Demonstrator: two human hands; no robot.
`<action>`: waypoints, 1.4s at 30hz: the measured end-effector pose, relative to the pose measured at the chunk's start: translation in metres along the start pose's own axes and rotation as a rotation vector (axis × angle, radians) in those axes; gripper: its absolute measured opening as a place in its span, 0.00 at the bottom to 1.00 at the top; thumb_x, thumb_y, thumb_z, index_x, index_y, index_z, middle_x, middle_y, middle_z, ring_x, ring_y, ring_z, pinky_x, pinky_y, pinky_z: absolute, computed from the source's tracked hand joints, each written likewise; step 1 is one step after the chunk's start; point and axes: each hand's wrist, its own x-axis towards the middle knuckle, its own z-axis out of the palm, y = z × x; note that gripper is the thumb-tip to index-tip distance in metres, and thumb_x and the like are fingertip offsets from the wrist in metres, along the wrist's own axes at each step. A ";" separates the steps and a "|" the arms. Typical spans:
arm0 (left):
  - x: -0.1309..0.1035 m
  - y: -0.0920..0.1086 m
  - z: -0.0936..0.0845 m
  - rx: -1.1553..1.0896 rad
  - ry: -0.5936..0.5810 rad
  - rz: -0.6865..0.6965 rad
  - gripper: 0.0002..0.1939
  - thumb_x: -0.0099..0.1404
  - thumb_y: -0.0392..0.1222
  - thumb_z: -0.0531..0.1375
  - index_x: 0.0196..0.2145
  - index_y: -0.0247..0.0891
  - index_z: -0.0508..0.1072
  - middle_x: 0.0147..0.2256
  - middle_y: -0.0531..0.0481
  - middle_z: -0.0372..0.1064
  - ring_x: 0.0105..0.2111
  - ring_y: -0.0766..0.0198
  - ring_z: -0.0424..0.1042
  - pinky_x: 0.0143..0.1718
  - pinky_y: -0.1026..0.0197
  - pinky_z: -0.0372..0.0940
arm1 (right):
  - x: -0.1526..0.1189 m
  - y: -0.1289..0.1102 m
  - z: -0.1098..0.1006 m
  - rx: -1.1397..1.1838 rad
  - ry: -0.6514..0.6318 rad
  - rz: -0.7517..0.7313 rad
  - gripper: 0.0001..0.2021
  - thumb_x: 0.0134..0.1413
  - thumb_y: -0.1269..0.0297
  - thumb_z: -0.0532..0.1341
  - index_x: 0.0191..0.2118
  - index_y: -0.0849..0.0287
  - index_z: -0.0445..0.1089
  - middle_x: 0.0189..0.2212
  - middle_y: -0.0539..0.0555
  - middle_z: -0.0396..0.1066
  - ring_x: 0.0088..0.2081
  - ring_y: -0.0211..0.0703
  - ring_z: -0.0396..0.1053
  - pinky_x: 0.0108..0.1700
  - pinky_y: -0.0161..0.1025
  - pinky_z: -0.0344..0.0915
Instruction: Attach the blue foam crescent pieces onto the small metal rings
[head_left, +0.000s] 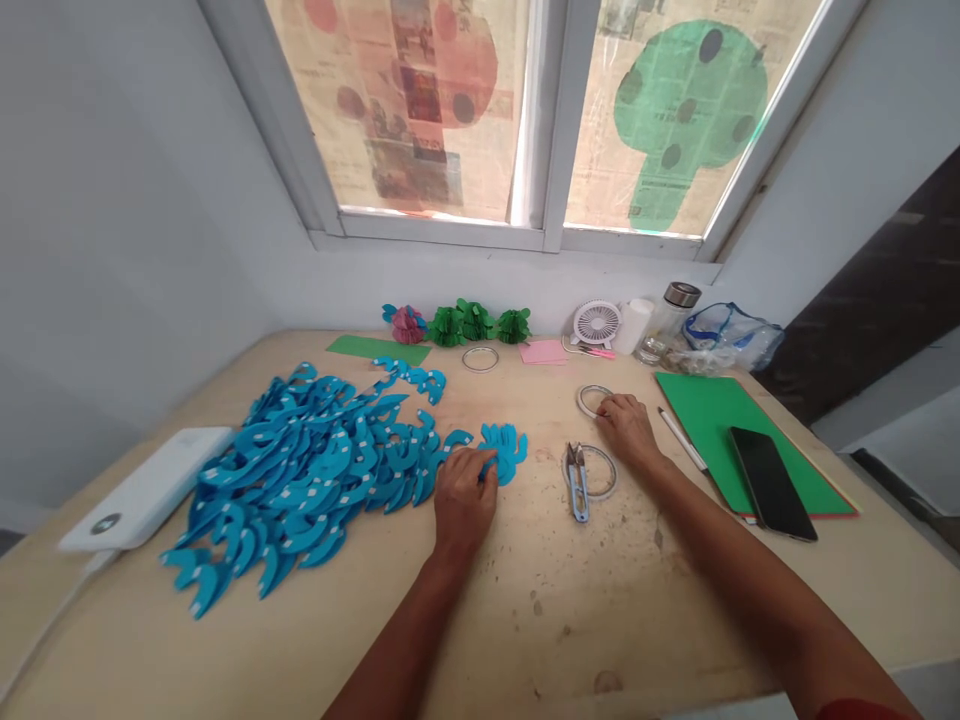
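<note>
My left hand [465, 495] rests on the table with its fingers curled at the edge of a small stack of blue paper cutouts [511, 455], seemingly pinching one. Just left of it spreads a big heap of curved blue cutouts [322, 465], many bearing small white squares. On the right, my right hand [630, 425] has its fingertips closed on the rim of a narrow tape roll [588, 392]; its fingers partly cover the roll. Between the hands, blue-handled thread snips [578, 490] lie across a second narrow tape roll [613, 472].
A power bank [150, 490] with a cable lies far left. At right, a phone [769, 480] rests on green sheets [701, 400] beside a white pen [682, 440]. Along the wall stand green paper shapes [476, 320], a small fan [597, 323] and a bottle [667, 322].
</note>
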 end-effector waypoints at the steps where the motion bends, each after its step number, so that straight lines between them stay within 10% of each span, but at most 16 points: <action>1: 0.000 0.000 0.000 0.001 -0.001 0.004 0.12 0.62 0.38 0.51 0.38 0.38 0.73 0.38 0.44 0.72 0.45 0.53 0.66 0.47 0.50 0.60 | -0.006 0.000 0.000 0.005 -0.001 0.000 0.07 0.54 0.67 0.55 0.35 0.57 0.70 0.42 0.57 0.70 0.46 0.49 0.59 0.46 0.42 0.52; 7: -0.001 0.004 -0.003 0.013 0.007 0.033 0.12 0.62 0.38 0.51 0.38 0.38 0.72 0.36 0.45 0.72 0.43 0.53 0.67 0.46 0.51 0.61 | -0.010 0.013 -0.003 0.091 0.024 0.066 0.09 0.54 0.65 0.55 0.38 0.58 0.70 0.41 0.56 0.71 0.45 0.48 0.62 0.47 0.41 0.54; 26: 0.000 -0.003 -0.002 -0.015 0.054 0.061 0.11 0.63 0.37 0.52 0.40 0.38 0.72 0.36 0.45 0.73 0.42 0.56 0.69 0.43 0.52 0.64 | 0.138 0.047 0.022 -0.075 -0.018 0.270 0.14 0.56 0.72 0.51 0.46 0.64 0.69 0.44 0.67 0.69 0.47 0.53 0.65 0.47 0.46 0.56; 35: 0.002 0.000 -0.004 -0.020 0.066 0.041 0.12 0.63 0.39 0.51 0.40 0.39 0.72 0.36 0.44 0.73 0.43 0.55 0.69 0.45 0.51 0.64 | 0.123 0.037 0.012 0.152 0.031 0.330 0.10 0.52 0.75 0.53 0.36 0.64 0.70 0.42 0.69 0.70 0.48 0.55 0.64 0.49 0.49 0.54; 42: 0.002 0.001 -0.003 -0.002 0.097 0.081 0.12 0.63 0.38 0.51 0.39 0.38 0.72 0.36 0.45 0.73 0.42 0.56 0.69 0.46 0.52 0.63 | 0.061 0.023 -0.013 0.612 0.015 0.444 0.14 0.51 0.70 0.47 0.41 0.62 0.65 0.31 0.56 0.73 0.25 0.37 0.68 0.29 0.35 0.62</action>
